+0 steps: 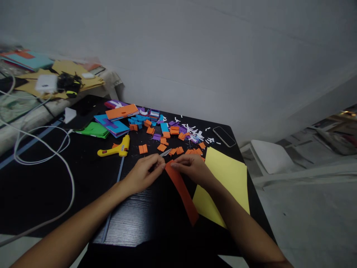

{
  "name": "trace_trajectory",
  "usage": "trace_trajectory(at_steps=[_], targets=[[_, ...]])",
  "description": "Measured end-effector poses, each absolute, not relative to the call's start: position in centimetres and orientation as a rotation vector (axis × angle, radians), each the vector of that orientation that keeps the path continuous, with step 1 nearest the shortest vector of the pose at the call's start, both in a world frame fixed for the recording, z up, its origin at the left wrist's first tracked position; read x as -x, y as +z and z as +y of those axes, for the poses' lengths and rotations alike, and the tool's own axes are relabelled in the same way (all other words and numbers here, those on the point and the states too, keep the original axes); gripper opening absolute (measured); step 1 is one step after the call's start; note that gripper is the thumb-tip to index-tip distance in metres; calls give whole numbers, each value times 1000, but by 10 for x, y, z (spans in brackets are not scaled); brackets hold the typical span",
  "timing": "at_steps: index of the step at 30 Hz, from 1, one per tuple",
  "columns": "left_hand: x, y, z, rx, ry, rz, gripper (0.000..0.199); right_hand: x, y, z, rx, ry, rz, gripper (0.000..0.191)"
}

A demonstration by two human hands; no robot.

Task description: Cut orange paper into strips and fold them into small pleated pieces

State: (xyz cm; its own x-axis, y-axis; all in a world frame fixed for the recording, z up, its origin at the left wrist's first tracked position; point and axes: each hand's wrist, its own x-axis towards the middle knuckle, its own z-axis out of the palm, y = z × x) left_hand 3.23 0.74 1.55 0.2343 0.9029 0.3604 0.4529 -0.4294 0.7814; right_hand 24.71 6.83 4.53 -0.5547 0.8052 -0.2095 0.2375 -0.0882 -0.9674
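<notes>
A long orange paper strip (182,193) hangs slantwise over the black table, its lower end toward me. My left hand (145,172) is closed in a pinch at the strip's upper left corner. From the other side, my right hand (192,169) grips the same upper end between thumb and fingers. Just beyond my fingertips lie the scissors (166,152), partly hidden by my left hand. Small folded orange paper pieces (143,149) are scattered around them. Under my right forearm is a sheet of yellow paper (228,175).
A yellow glue gun (117,148) lies left of my hands. Behind it are coloured paper folders (113,124), with white paper scraps (195,132) farther right. A phone (224,136) rests near the right edge. White cable (71,178) loops across the left; a white stool (267,156) stands right.
</notes>
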Motion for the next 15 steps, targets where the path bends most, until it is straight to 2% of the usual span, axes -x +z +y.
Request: trace_trajectory(at_steps=[4, 15], targets=[[-30, 15, 9, -1953, 1142, 1251, 21, -248, 42, 70, 1095, 1755, -1758, 30], [-32, 23, 10, -1875, 1046, 1230, 19, -243, 45, 62, 1149, 1618, -1956, 24]])
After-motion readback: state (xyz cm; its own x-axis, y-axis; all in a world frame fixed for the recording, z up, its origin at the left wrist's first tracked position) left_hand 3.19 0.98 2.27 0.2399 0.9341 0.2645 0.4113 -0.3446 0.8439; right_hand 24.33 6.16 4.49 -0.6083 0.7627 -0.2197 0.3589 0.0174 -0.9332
